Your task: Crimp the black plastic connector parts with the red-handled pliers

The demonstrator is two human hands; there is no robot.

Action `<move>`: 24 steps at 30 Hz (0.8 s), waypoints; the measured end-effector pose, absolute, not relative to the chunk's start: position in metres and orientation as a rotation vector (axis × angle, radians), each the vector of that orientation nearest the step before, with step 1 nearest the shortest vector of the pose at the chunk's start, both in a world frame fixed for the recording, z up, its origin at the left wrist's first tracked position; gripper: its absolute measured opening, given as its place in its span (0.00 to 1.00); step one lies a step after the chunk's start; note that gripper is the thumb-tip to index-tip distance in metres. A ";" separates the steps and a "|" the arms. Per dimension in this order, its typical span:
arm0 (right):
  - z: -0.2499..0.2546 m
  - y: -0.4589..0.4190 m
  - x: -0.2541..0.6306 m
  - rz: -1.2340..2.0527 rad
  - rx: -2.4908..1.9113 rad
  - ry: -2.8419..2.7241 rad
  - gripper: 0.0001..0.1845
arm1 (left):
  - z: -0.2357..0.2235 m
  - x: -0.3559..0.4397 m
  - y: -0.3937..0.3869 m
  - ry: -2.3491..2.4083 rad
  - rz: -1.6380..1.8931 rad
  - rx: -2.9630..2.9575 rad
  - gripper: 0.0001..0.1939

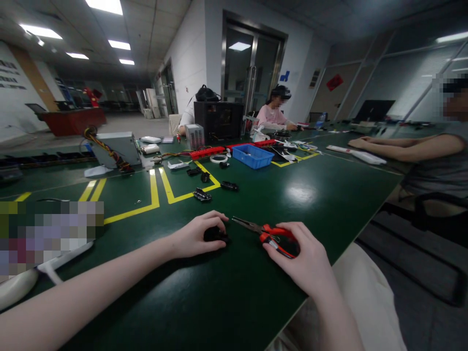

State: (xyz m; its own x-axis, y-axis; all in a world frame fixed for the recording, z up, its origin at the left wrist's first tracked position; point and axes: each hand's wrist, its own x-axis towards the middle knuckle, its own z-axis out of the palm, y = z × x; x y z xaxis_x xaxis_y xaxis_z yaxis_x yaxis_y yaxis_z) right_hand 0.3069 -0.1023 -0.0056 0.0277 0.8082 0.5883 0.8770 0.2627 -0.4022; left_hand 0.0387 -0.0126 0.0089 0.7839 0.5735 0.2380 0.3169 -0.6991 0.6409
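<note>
My right hand (305, 256) grips the red and black handles of a pair of needle-nose pliers (268, 232). Their slim jaws point left, toward my other hand, and a narrow gap shows near the tips. My left hand (201, 234) is curled around a small black part (215, 236) low over the green tabletop. Fingers and thumb cover much of that part, so its kind is hard to make out. The plier tips and my left fingertips are close but apart. Beyond my hands lie small black plastic pieces, one (202, 195) on the yellow tape and another (229, 186) beside it.
A blue plastic bin (252, 157) stands past the black pieces. Red power strips (208, 153) run behind it. A grey power supply unit (115, 148) with bundled wires sits at the left back, near a black computer case (218, 124). Two other people sit at the table, far back and right.
</note>
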 end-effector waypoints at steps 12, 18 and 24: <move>-0.009 -0.108 0.306 0.056 -1.571 -1.877 0.19 | 0.009 0.037 -0.013 0.623 0.569 2.361 0.10; -0.008 -0.110 0.304 0.133 -1.549 -1.934 0.20 | 0.005 0.035 -0.010 0.577 0.611 2.392 0.11; -0.007 -0.112 0.303 0.146 -1.565 -1.920 0.20 | 0.002 0.034 -0.008 0.543 0.626 2.392 0.11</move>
State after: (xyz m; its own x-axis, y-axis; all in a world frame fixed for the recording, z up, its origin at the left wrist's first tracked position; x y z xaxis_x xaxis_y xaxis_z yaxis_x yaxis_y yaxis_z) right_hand 0.3030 -0.1118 -0.0065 -0.0782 0.9097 0.4079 0.8374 0.2820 -0.4683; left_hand 0.0340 -0.0083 0.0017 0.8049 0.5108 0.3021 0.2273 -0.7356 0.6381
